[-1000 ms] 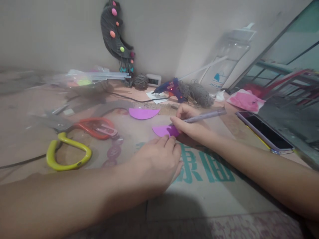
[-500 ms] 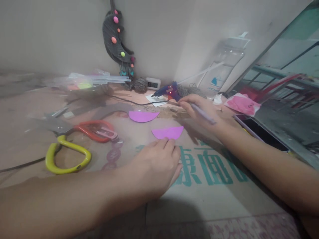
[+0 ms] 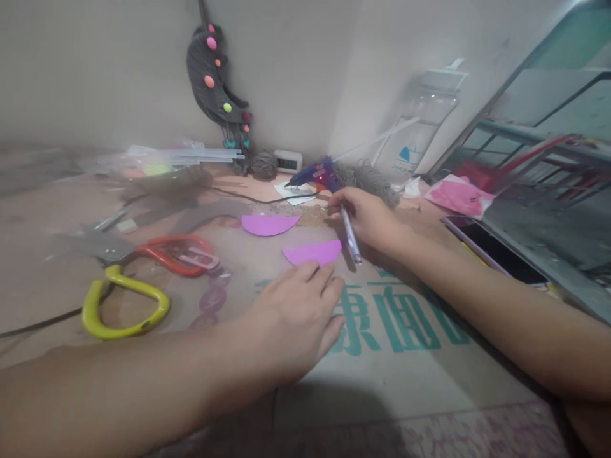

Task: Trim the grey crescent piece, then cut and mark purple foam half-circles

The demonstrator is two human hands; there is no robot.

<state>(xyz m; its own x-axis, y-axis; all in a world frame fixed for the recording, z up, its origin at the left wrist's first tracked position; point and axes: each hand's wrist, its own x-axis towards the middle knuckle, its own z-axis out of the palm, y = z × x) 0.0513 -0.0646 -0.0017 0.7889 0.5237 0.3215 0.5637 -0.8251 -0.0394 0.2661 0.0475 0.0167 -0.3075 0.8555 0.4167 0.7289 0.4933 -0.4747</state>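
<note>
My left hand (image 3: pixel 291 318) lies flat on the cardboard (image 3: pixel 410 375) with its fingers stretched out, the fingertips just short of a purple half-round foam piece (image 3: pixel 312 252). My right hand (image 3: pixel 367 219) is closed round a pale purple pen (image 3: pixel 351 238), whose tip points down toward the cardboard beside that piece. A second purple half-round piece (image 3: pixel 270 224) lies a little farther back. A blue glue gun (image 3: pixel 315 173) with a red light rests just behind my right hand.
Red-handled scissors (image 3: pixel 176 251) and a yellow handle (image 3: pixel 121 305) lie at the left. A phone (image 3: pixel 496 254) sits at the right, with a pink bag (image 3: pixel 458 194) behind it. Yarn balls, a clear water bottle (image 3: pixel 420 127) and a hanging grey ornament (image 3: pixel 214 83) stand along the wall.
My right hand lifted the pen off the near purple piece, swung back toward the glue gun, and now holds the pen pointing down beside the piece. My left hand stayed put.
</note>
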